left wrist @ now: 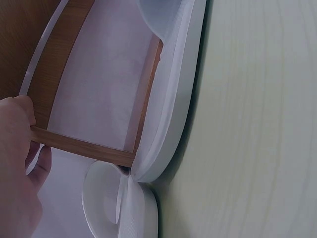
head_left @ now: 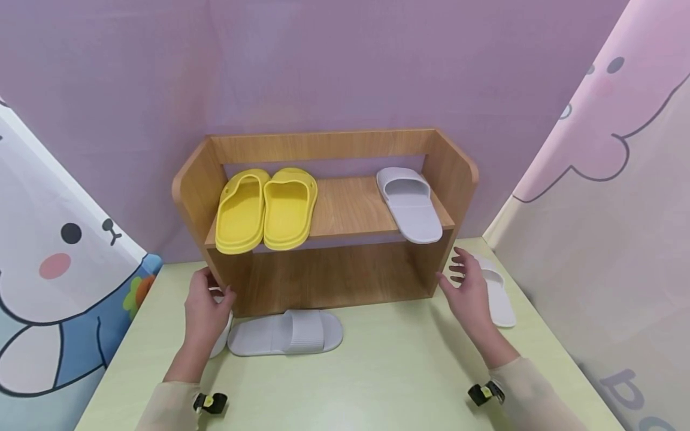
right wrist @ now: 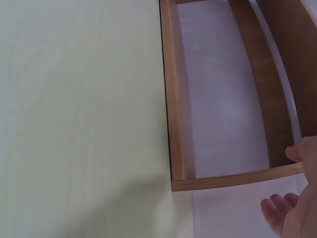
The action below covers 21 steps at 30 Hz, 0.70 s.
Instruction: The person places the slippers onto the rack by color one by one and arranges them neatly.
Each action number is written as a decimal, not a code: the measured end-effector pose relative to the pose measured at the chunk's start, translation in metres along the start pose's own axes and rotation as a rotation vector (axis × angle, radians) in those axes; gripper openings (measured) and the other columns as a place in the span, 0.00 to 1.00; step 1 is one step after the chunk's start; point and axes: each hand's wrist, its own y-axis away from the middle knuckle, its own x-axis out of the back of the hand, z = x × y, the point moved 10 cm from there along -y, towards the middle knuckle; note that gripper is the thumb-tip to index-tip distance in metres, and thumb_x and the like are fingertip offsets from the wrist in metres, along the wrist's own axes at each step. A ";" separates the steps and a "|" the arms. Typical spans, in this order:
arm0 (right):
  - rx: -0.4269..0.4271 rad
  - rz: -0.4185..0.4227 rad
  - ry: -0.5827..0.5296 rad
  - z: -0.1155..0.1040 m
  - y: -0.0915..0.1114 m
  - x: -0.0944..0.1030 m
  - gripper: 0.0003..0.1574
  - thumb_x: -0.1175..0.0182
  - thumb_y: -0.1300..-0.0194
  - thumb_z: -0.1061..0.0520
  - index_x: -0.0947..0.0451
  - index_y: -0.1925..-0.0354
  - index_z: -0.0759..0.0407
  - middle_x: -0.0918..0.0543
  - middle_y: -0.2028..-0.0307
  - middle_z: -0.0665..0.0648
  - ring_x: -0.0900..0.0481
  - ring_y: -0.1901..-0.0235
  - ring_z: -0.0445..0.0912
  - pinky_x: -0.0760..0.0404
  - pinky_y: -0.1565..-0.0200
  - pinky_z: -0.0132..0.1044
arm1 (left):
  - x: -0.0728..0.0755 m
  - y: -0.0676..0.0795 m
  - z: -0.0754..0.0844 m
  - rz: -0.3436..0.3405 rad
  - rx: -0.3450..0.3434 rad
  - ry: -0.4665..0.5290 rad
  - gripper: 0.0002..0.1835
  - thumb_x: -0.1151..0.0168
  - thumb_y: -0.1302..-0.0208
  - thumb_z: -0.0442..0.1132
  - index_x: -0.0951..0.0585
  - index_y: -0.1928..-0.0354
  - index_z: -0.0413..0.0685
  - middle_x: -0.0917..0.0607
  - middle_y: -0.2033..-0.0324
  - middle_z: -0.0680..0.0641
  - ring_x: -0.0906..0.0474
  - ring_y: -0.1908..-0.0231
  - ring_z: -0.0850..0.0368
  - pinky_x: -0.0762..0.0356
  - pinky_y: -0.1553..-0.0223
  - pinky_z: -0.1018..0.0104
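The head view looks forward and down. Nearer, both sideways-tipped wrist views share the lower rack [head_left: 350,209].

Wooden shoe rack [head_left: 323,148]: warm mid-brown, fine darker grain. Clogs [head_left: 286,215]: solid bright yellow. Racked slide [head_left: 417,218]: plain lilac-grey. Front slide [head_left: 307,332]: light grey, strap finely ribbed. Right-hand slipper [head_left: 501,302]: off-white. Tabletop [head_left: 388,365]: pale yellow-green, faint streaks. Back cloth [head_left: 345,66]: unpatterned mauve. Left curtain [head_left: 32,239]: white-and-blue cartoon, dark outlines, pink cheek. Right curtain [head_left: 620,239]: pink cloud-like shape, grey outline, whitish ground. Sleeves [head_left: 533,389]: beige.
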 end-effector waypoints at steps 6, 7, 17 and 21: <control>0.006 -0.025 -0.032 0.009 -0.006 -0.010 0.38 0.29 0.31 0.70 0.29 0.27 0.69 0.20 0.39 0.71 0.15 0.43 0.68 0.14 0.43 0.65 | -0.001 0.000 -0.001 -0.004 0.008 0.000 0.32 0.32 0.28 0.31 0.33 0.26 0.39 0.22 0.41 0.37 0.19 0.43 0.42 0.25 0.51 0.82; 0.004 -0.028 -0.045 0.011 -0.006 -0.012 0.37 0.29 0.31 0.70 0.29 0.27 0.70 0.19 0.39 0.71 0.15 0.44 0.68 0.14 0.43 0.65 | -0.001 0.000 -0.001 -0.005 0.009 -0.002 0.32 0.32 0.28 0.31 0.33 0.26 0.39 0.22 0.41 0.37 0.19 0.43 0.42 0.25 0.51 0.82; -0.032 -0.014 -0.114 0.021 -0.009 -0.018 0.27 0.32 0.25 0.67 0.22 0.32 0.65 0.14 0.43 0.69 0.13 0.45 0.65 0.18 0.52 0.19 | -0.002 0.000 -0.002 -0.013 0.022 0.001 0.33 0.32 0.27 0.31 0.34 0.25 0.40 0.22 0.40 0.37 0.19 0.42 0.42 0.25 0.51 0.81; -0.028 -0.007 -0.116 0.021 -0.010 -0.018 0.25 0.33 0.24 0.67 0.21 0.32 0.64 0.13 0.43 0.69 0.13 0.45 0.63 0.19 0.54 0.19 | -0.001 0.000 -0.002 -0.008 0.021 0.000 0.33 0.32 0.28 0.31 0.33 0.25 0.40 0.22 0.41 0.37 0.19 0.42 0.42 0.25 0.51 0.82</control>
